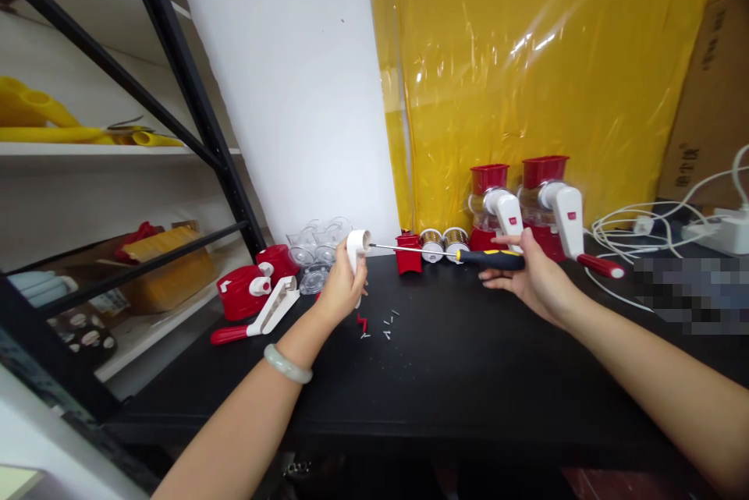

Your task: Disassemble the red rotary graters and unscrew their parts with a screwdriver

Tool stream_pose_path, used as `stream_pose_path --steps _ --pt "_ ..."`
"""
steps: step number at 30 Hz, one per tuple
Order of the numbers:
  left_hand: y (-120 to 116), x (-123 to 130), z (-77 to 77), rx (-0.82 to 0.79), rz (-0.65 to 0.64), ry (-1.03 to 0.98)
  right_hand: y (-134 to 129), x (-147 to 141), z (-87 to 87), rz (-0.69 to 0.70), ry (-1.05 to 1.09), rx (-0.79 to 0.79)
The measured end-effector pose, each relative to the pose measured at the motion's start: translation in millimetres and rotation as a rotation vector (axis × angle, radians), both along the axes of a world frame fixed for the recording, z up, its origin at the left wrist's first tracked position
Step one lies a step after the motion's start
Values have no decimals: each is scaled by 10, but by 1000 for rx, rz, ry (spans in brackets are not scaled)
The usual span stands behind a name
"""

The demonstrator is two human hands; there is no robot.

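My left hand [342, 285] is closed around a white plastic crank part [354, 244], its round end facing right. In my right hand [530, 274] is a screwdriver [490, 259] with a black and yellow handle, held by the fingers. The shaft points left, and its tip is at the round opening of the white part; whether it touches a screw is too small to tell. Below the hands, several small screws [387, 334] and a small red piece [363, 324] lie on the black table [445, 391].
Red bases [243, 291] and a white crank with red handle [275, 309] lie left, beside clear plastic parts [316, 250]. A red pusher [408, 253] and metal drums [431, 246] stand behind. Two assembled graters [490, 200] and white cables [629, 231] are right. A black-framed shelf [175, 55] borders the left.
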State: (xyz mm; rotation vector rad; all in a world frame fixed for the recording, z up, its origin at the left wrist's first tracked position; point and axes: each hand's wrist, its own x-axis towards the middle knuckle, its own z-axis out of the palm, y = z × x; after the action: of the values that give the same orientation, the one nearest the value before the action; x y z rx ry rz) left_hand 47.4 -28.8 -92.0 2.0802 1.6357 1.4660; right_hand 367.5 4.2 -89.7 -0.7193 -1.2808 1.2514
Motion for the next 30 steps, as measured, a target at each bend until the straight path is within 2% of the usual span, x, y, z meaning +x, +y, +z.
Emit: stream_pose_path --steps 2,4,8,11,13,15,17,19,22,26,28,30 --pt "5 -12 -6 -10 -2 13 12 -8 -24 -51 -166 -37" --pt "12 -25 -13 -10 -13 24 42 18 -47 -107 -279 46" --pt "18 -28 -14 -15 -25 20 108 93 -66 -188 -213 290" --pt "16 -18 -5 -22 -22 11 120 108 -57 -179 -121 404" --pt "16 -17 -1 -27 -22 9 100 92 -40 -121 -36 382" --pt "20 -24 -2 -24 -18 0 65 70 -18 -32 11 262" --pt "28 -38 -9 -20 -16 -3 33 57 0 36 -36 100" --pt "37 -53 -18 -29 -18 7 21 63 2 17 -160 24" --pt "43 -65 -25 -53 -26 23 45 96 -23 -71 -249 132" --pt "37 -61 -10 -50 -10 9 95 121 -63 -75 -163 334" --pt "29 -54 2 -53 -8 3 104 110 -65 -62 -105 347" --pt "24 -51 8 -60 -12 7 99 93 -53 -30 -41 273"
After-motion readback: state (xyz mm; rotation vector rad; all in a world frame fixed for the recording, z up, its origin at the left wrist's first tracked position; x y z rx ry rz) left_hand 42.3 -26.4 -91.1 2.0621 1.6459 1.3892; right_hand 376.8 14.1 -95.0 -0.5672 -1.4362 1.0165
